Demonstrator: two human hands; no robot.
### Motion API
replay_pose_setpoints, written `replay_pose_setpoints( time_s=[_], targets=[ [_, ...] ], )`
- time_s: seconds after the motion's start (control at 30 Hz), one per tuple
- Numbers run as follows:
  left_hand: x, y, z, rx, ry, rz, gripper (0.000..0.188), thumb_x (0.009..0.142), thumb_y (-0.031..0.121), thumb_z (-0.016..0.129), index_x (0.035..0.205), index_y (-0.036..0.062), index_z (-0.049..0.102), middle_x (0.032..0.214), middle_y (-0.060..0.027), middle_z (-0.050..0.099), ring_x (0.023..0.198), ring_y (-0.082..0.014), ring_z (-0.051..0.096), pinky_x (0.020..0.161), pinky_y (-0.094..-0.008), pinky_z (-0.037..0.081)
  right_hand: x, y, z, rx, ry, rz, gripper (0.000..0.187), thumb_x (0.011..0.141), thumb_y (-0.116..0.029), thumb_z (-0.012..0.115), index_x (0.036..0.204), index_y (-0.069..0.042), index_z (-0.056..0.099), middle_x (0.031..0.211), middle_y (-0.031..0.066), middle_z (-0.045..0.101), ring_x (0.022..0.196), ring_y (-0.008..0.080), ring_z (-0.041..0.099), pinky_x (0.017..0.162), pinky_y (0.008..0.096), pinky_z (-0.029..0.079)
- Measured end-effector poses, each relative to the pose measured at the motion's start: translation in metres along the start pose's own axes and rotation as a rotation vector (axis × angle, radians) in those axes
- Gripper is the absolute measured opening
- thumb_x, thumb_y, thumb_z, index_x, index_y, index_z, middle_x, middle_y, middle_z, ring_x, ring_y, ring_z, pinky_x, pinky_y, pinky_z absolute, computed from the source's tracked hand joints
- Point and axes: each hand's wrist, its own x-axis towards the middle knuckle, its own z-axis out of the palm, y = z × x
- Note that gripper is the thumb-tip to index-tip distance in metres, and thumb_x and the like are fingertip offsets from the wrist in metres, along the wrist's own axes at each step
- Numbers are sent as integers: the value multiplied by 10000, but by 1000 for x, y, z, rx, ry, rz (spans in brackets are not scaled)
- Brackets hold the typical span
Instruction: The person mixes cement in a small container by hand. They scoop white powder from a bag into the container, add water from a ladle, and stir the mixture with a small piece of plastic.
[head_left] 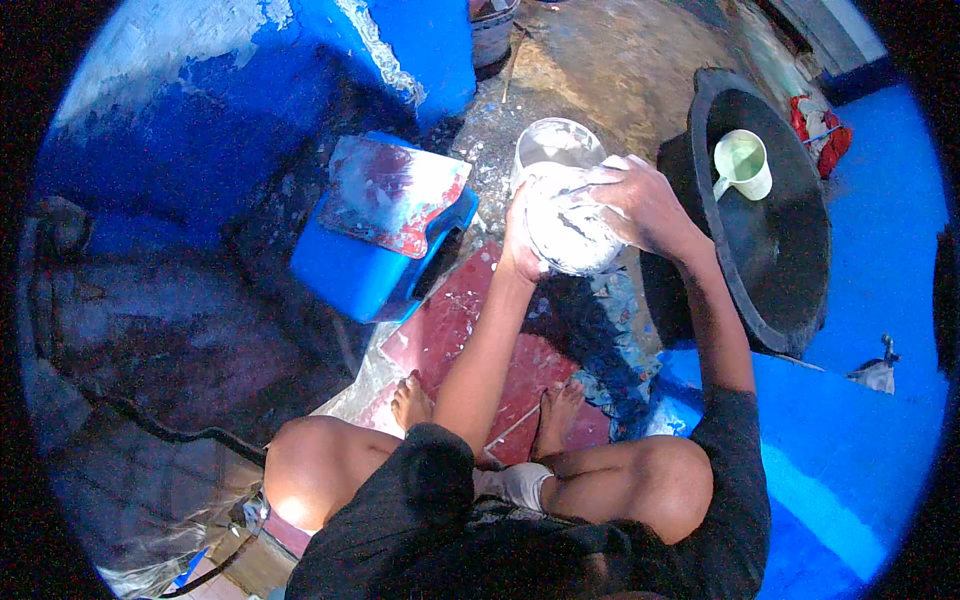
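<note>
In front of me, over the floor, I hold a round white tub whose surface is smeared with thick white paste. My left hand is wrapped round its left side. My right hand grips the upper right side, with whitened fingers spread partly over the paste. Just beyond stands a white bucket with a stained inside, partly hidden behind the tub; whether the two touch, I cannot tell. To the left a paint-smeared red and white board lies on top of a blue plastic box.
A large black basin at the right holds a pale green dipper. Crumpled blue cloth lies near my feet on red tiles. Blue walls stand left and right. A dark bucket is at the far end.
</note>
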Motion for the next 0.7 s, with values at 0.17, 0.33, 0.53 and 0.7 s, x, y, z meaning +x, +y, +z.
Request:
replay_pose_setpoints(
  time_s=[0.17, 0.33, 0.53, 0.7],
  targets=[
    [-1, -3, 4, -19, -54, -15, 506, 943, 401, 347, 1283, 43, 459, 1207, -138, 572, 1038, -299, 585, 921, -436, 468, 1, 11, -1, 107, 110, 17, 240, 720, -144, 621, 954, -164, 668, 1007, 62, 653, 930, 295, 602, 805, 424, 461],
    [-1, -7, 5, 80, 50, 7, 524, 937, 419, 368, 1288, 38, 453, 1211, -136, 570, 1038, -295, 585, 919, -430, 468, 5, 1, 2, 114, -56, 27, 251, 727, -157, 605, 968, -167, 675, 996, 68, 654, 926, 292, 602, 830, 428, 461],
    [-3, 0, -3, 80, 86, 62, 550, 935, 441, 353, 1289, 32, 456, 1225, -152, 559, 1064, -310, 572, 933, -445, 457, -1, -10, -9, 82, -22, -85, 231, 716, -106, 586, 931, -131, 668, 929, 74, 643, 878, 299, 592, 785, 411, 465],
    [-5, 6, -1, -12, -8, -15, 569, 906, 478, 376, 1254, 39, 478, 1192, -164, 574, 1052, -325, 581, 905, -480, 475, -6, 9, -9, 36, 105, 70, 249, 729, -115, 591, 970, -85, 645, 921, 110, 646, 813, 288, 610, 695, 375, 495]
  ],
)
